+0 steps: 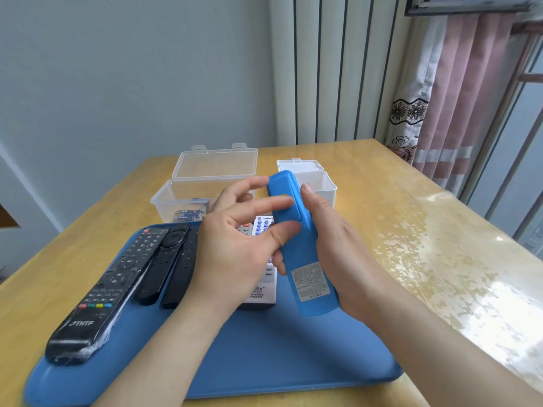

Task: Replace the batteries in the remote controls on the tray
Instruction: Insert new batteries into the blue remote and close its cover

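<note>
A blue remote control is held back side up above the blue tray, its battery cover facing me. My right hand grips its right side, thumb along the edge. My left hand touches the battery cover with its thumb and stretched fingers. On the tray lie a large black remote in plastic wrap, two slim black remotes, and a white remote partly hidden behind my left hand. Blue batteries lie in a clear open box.
A small white open box stands behind the blue remote, at the table's far side. The wooden table has a glossy cover and stretches to the right. A wall and a curtain stand behind it.
</note>
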Tool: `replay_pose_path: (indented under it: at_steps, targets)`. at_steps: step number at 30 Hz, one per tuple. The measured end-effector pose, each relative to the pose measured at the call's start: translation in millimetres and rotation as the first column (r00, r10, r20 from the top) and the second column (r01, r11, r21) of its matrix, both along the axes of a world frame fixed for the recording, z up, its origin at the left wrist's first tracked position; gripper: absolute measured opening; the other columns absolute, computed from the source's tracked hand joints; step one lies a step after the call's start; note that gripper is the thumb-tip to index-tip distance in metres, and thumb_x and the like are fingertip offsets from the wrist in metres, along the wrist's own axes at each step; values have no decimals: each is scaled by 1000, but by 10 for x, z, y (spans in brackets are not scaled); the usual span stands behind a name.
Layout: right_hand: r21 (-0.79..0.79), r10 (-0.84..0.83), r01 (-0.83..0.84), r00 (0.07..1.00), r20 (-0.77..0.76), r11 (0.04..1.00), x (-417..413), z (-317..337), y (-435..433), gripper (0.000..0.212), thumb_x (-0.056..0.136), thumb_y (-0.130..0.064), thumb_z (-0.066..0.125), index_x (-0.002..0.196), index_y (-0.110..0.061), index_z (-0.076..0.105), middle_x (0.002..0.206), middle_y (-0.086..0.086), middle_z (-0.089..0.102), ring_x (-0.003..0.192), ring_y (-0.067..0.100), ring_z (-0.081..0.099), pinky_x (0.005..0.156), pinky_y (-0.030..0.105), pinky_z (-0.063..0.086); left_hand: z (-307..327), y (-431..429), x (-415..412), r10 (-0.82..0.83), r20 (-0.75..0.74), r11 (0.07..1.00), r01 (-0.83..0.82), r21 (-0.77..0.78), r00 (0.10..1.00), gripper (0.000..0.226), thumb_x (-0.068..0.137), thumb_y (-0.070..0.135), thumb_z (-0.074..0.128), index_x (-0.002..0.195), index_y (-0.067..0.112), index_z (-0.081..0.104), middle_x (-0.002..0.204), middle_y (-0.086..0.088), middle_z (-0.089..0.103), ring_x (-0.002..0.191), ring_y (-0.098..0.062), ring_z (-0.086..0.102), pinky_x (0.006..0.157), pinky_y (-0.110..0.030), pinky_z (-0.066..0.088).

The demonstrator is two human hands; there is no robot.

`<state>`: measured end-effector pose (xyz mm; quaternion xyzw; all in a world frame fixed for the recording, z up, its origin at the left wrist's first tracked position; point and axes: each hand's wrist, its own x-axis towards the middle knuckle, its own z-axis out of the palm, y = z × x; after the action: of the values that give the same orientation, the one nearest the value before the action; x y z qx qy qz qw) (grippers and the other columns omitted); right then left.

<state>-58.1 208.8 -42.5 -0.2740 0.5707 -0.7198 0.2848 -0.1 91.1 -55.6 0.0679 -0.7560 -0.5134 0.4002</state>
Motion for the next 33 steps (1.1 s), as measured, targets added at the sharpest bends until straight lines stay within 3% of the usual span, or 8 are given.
replay_pose_path:
  at_steps: [2, 10, 13, 17, 21, 25, 29, 33]
  targets:
    - [16, 33, -33, 999, 1, 999, 11, 1, 1, 43, 101, -49, 34, 107, -15, 61, 61, 5, 62, 51, 17, 57, 46, 20, 45, 24, 14, 8, -62, 8, 986, 60, 154, 998, 30, 66, 21, 76, 88, 42, 76, 122, 17, 57, 111, -15, 61, 89, -42, 52]
    - [83, 159, -147, 974, -164, 986, -56, -10, 27, 27, 103, -30, 46, 115, -8, 54, 67, 10, 62, 52, 18, 59, 52, 24, 48, 57, 1, 46, -354, -46, 792, 326, 516, 934, 48, 84, -3, 57, 123, 25, 60, 104, -9, 65, 78, -28, 55, 43, -29, 38]
    - [113, 273, -255, 944, -186, 960, -178, 22, 115, 27, 104, -21, 46, 122, -2, 53, 87, 16, 68, 58, 21, 63, 60, 27, 52, 91, -30, 66, -391, -74, 751, 364, 552, 918, 41, 86, 11, 53, 126, 18, 60, 99, -11, 62, 75, -29, 47, 51, -32, 39]
    - [171, 330, -289, 893, -306, 942, -262, -9, 166, 30, 101, -21, 47, 125, -5, 51, 100, 15, 71, 68, 25, 68, 66, 32, 54, 123, -23, 69, -247, 31, 888, 213, 407, 969, 29, 90, 16, 62, 117, 9, 64, 77, -7, 66, 51, -18, 47, 54, -28, 47]
    - [203, 220, -137, 853, -473, 970, -306, -7, 137, 26, 100, -21, 54, 123, -11, 57, 104, 14, 71, 82, 29, 70, 79, 44, 57, 188, 47, 92, -135, -91, 907, 160, 390, 987, 25, 79, 12, 67, 104, 14, 69, 87, -2, 76, 71, -12, 68, 62, -19, 53]
    - [224, 52, 103, 802, -595, 969, -516, 10, 217, 29, 97, -12, 55, 122, -25, 63, 112, 1, 71, 101, 15, 65, 90, 34, 50, 115, 60, 97, 44, -84, 997, -49, -57, 996, 29, 77, 14, 77, 100, 31, 72, 90, 11, 74, 77, -13, 69, 72, -24, 56]
    - [313, -94, 305, 836, -541, 899, -679, -59, 303, 29, 98, -14, 47, 104, -29, 71, 85, -1, 64, 75, 16, 54, 71, 33, 45, -94, 166, 50, 107, -37, 733, -104, -672, 994, 24, 74, 17, 74, 97, 25, 69, 82, 10, 70, 70, -9, 63, 66, -24, 51]
    - [466, 22, 351, 780, -626, 812, -698, -142, 288, 21, 96, -21, 54, 108, -23, 72, 71, -8, 61, 57, 1, 52, 54, 13, 38, -299, 234, 9, -29, 361, 665, 288, -689, 932, 18, 80, 16, 62, 96, 26, 62, 96, 11, 66, 84, -13, 62, 74, -32, 51]
